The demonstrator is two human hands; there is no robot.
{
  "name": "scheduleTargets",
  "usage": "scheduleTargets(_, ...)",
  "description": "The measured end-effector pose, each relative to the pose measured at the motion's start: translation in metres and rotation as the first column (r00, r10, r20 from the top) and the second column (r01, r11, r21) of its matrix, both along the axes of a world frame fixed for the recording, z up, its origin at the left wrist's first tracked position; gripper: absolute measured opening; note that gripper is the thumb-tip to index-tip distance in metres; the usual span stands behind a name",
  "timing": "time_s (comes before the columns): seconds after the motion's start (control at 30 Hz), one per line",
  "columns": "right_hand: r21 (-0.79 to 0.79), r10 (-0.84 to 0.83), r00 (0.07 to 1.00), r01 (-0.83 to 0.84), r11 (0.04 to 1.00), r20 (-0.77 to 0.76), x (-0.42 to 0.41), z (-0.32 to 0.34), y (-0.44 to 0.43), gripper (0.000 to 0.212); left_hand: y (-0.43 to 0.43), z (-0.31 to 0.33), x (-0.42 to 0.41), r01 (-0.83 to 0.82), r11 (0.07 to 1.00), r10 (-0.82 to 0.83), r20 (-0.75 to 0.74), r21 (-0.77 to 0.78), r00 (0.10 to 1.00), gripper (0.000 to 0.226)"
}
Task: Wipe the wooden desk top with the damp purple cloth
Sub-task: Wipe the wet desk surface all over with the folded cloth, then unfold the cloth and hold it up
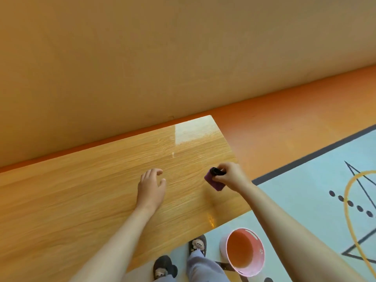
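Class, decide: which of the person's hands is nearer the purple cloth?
Right. The right hand grips the purple cloth; the left hand is over the desk, apart, to the cloth's left.

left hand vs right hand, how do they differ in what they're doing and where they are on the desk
The left hand is open, fingers spread and loosely curved, holding nothing; the right hand has its fingers curled round the purple cloth. The left hand is over the middle of the desk top; the right hand is near its right edge. Both hands are bare, palm down, above the wood.
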State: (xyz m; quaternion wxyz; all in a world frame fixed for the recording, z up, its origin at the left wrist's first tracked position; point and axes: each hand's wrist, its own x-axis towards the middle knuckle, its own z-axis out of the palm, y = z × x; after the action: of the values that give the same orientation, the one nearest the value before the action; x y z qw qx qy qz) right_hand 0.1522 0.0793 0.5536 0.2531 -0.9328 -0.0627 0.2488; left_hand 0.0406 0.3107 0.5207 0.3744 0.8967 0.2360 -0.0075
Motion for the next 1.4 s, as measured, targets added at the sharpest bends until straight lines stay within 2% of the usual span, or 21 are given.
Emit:
scheduleTargets(0.17, 0.227, -0.08, 0.996, 0.068, 0.972, 0.045, -0.044, 0.053, 0.018, 0.014, -0.014, 0.049, -0.043, 0.07, 0.961, -0.056, 0.059, -0.267, 0.997, 0.019)
scheduleTargets(0.27, 0.425, -0.168, 0.986, 0.15, 0.893, 0.005, -0.074, 0.079, 0.024, 0.022, -0.019, 0.077, -0.062, 0.111, 0.913, -0.075, 0.104, -0.393, 0.992, 0.022)
scheduleTargets(0.37, 0.57, -0.186, 0.978, 0.205, 0.795, -0.093, -0.104, 0.093, 0.022, 0.019, -0.024, 0.103, -0.075, 0.176, 0.865, -0.115, 0.157, -0.469, 0.981, 0.028)
scheduleTargets(0.57, 0.706, -0.111, 0.977, 0.207, 0.677, -0.18, -0.153, 0.113, 0.013, 0.025, -0.034, 0.132, -0.099, 0.311, 0.739, -0.257, 0.176, -0.598, 0.95, 0.045)
scheduleTargets(0.77, 0.812, -0.01, 0.921, 0.348, 0.468, -0.389, -0.178, 0.126, -0.006, 0.036, -0.05, 0.136, -0.11, 0.384, 0.598, -0.314, 0.236, -0.703, 0.92, 0.041)
scheduleTargets(0.9, 0.831, 0.041, 0.888, 0.41, 0.377, -0.457, -0.182, 0.124, -0.03, 0.034, -0.073, 0.139, -0.107, 0.408, 0.554, -0.331, 0.258, -0.726, 0.908, 0.043)
scheduleTargets(1.1, 0.803, 0.0, 0.897, 0.396, 0.446, -0.442, -0.179, 0.126, -0.08, 0.021, -0.116, 0.138, -0.103, 0.411, 0.521, -0.389, 0.221, -0.748, 0.895, 0.038)
scheduleTargets(1.17, 0.791, -0.011, 0.903, 0.383, 0.478, -0.43, -0.176, 0.124, -0.094, 0.023, -0.128, 0.136, -0.102, 0.389, 0.524, -0.367, 0.211, -0.758, 0.906, 0.04)
scheduleTargets(1.23, 0.78, -0.029, 0.909, 0.373, 0.503, -0.416, -0.172, 0.123, -0.106, 0.024, -0.136, 0.134, -0.101, 0.361, 0.528, -0.333, 0.204, -0.769, 0.921, 0.032)
scheduleTargets(1.4, 0.779, -0.062, 0.918, 0.367, 0.509, -0.392, -0.162, 0.122, -0.128, 0.028, -0.144, 0.137, -0.102, 0.31, 0.507, -0.306, 0.169, -0.804, 0.937, 0.03)
